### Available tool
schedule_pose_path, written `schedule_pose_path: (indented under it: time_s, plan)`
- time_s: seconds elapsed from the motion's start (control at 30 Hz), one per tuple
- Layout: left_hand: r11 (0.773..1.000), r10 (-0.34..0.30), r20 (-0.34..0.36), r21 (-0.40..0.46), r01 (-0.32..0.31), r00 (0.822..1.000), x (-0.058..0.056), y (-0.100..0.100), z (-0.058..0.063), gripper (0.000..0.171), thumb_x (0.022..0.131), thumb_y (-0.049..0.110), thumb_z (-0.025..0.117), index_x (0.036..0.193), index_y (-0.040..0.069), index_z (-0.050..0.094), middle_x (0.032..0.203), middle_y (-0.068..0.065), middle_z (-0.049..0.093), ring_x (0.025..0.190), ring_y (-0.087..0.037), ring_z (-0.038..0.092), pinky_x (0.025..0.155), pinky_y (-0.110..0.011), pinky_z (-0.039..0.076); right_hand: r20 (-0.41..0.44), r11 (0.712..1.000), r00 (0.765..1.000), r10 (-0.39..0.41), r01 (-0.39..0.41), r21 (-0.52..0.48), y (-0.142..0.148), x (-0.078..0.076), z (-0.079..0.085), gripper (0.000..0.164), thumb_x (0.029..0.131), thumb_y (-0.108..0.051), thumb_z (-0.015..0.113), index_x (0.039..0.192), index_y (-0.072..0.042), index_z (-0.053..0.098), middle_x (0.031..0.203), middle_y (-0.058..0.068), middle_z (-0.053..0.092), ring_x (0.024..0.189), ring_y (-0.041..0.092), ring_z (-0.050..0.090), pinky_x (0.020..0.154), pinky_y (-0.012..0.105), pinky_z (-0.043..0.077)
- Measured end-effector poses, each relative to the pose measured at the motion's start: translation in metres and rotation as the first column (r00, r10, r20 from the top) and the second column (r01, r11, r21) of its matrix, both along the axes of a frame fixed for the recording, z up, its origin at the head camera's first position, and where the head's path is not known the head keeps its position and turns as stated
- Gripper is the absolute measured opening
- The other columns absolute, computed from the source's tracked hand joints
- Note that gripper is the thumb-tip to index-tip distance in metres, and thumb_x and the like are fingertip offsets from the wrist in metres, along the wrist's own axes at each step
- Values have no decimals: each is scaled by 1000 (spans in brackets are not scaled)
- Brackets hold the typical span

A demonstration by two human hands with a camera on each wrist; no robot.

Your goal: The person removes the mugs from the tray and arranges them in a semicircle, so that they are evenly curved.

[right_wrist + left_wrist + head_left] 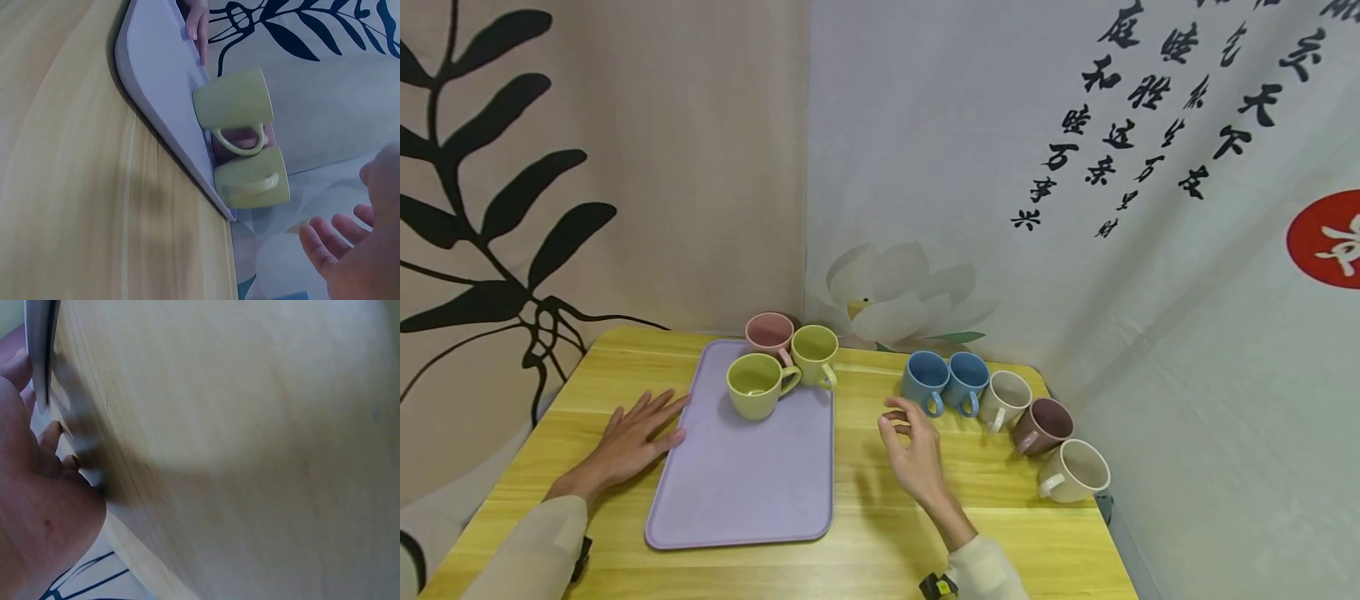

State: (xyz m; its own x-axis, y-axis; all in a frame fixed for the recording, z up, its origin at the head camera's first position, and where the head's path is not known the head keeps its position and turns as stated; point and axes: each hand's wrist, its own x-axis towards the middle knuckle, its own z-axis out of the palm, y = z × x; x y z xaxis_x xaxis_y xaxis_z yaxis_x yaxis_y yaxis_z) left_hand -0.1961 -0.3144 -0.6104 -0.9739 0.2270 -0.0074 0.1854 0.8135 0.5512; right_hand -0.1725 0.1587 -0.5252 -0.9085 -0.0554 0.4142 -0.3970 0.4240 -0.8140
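A lilac tray (745, 483) lies on the table, with a pink mug (769, 331) and two yellow-green mugs grouped at its far end. The nearer green mug (756, 392) has its handle to the right; the other green mug (815, 354) stands at the tray's far right corner. My left hand (634, 437) is spread at the tray's left edge, thumb and fingertips right at the rim. Between the tray and a blue mug (925, 379), my right hand (913, 454) hovers over the table, fingers loosely bent and holding nothing. In the right wrist view, its fingers (319, 250) show at the lower right.
Along the table's right side runs a row of mugs: a second blue mug (967, 379), a cream mug (1006, 398), a mauve mug (1043, 425) and another cream mug (1075, 471). A printed cloth (910, 150) hangs behind the wooden table (880, 542).
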Motion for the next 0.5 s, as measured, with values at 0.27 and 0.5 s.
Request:
schedule_pose_path:
  time_s: [0.27, 0.5]
  plan:
    - [1000, 1, -6, -16, -1, 1000, -1, 1, -1, 67, 106, 50, 51, 164, 23, 31, 171, -26, 22, 156, -59, 8, 118, -81, -2, -16, 994, 994, 109, -109, 2, -10, -4, -6, 32, 102, -18, 67, 133, -17, 62, 131, 4, 67, 113, 26, 72, 90, 39, 64]
    - [1000, 3, 0, -6, -3, 1000, 0, 2, 0, 67, 106, 50, 51, 164, 23, 31, 171, -26, 21, 157, -59, 7, 118, -81, -3, 12, 987, 987, 163, -163, 9, -27, -2, -5, 32, 103, -23, 64, 135, -19, 60, 132, 1, 66, 115, 27, 71, 91, 37, 63]
